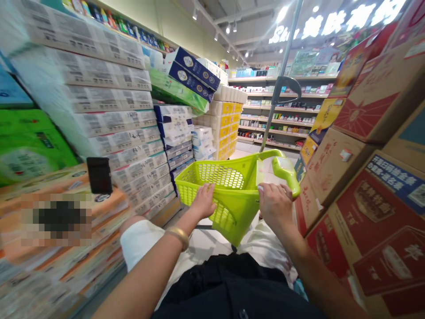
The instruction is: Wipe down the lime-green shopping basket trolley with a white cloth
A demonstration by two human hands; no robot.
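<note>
A lime-green plastic shopping cart (237,212) with honeycomb holes in its sides stands right in front of me. My left hand (203,201) is closed over the near rim, its fingers hooked to the inner side; a gold bangle (179,237) circles that wrist. Farther right, my right hand (275,204) grips the cart's rim beside the raised handle (285,170), with the fingers bent over the edge. Inside the basket I see only green walls; its floor is mostly hidden. A tall grey pole (280,75) with a dark hook-shaped bracket rises behind the cart.
Wrapped tissue packs (122,113) are stacked high on my left, with a black phone-like object (99,175) on a lower orange pack. Cardboard cartons (368,190) line the right side. Product shelves (272,106) stand at the back, beyond pale floor tiles.
</note>
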